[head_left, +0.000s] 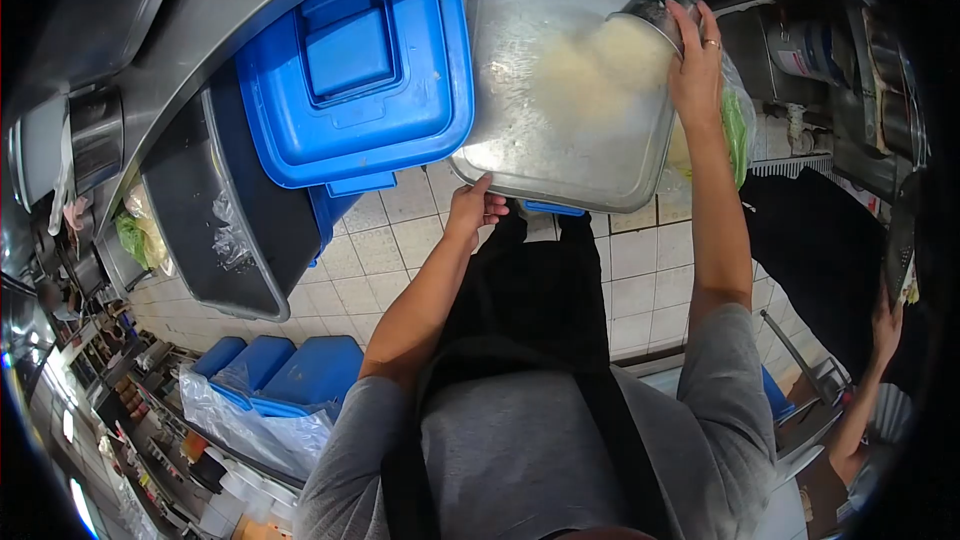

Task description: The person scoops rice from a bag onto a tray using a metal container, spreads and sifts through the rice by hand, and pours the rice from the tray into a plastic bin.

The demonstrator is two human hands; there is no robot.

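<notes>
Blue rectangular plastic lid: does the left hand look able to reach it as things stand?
Probably yes: the blue lid lies close beside the left hand, apparently unobstructed, though that hand would likely first leave the grey rectangular container.

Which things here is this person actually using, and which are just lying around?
Apparently in use:
large container, left hand at its rim
dark round vessel, in the right hand
pale, blurred contents

Apparently just lying about:
blue lid
grey tub
bagged greens

I count two bare hands (695, 70), one wide tray (505, 50) and one dark container (656, 6). Nearby I see one large blue lid (360, 125), one grey tub (185, 195) and three blue bins (315, 370).
</notes>
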